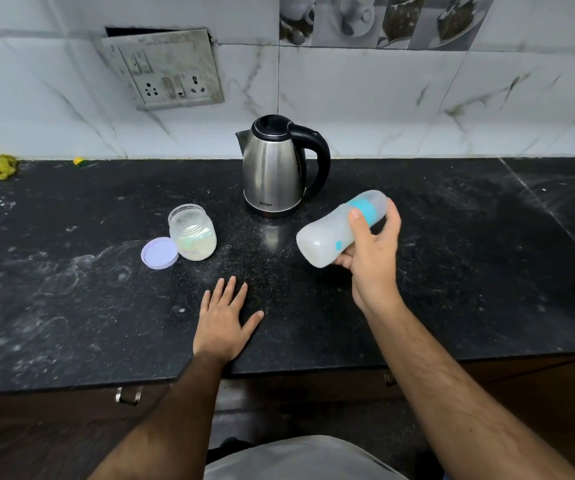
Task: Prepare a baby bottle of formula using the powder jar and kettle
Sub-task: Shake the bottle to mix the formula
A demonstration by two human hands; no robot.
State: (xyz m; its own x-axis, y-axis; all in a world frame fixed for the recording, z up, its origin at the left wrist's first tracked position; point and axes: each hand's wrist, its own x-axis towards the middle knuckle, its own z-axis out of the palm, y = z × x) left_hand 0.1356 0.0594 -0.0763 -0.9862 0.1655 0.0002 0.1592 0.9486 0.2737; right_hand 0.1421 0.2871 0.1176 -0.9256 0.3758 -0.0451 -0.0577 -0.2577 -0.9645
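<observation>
Right hand (372,251) first: I have it raised above the counter (71,306), fingers and thumb curled round the baby bottle (327,237), which lies tilted in my grip, its base pointing down and left toward me and its capped top with the blue ring pointing up and right, away from me. My thumb presses across the bottle's middle; the fingers wrap behind it. The bottle touches nothing but that hand and looks cloudy inside. My left hand (223,323) lies flat on the dark counter, fingers straight and spread, holding nothing, well left of the bottle.

Going down in size from there: the steel kettle (274,168) stands upright at the back of the counter, lid closed, black handle turned right, just beyond the bottle's upper end. The powder jar (192,233) stands open to the kettle's left, holding pale powder in its lower part. Its lilac lid (159,252) rests on the counter, touching the jar's left side.
</observation>
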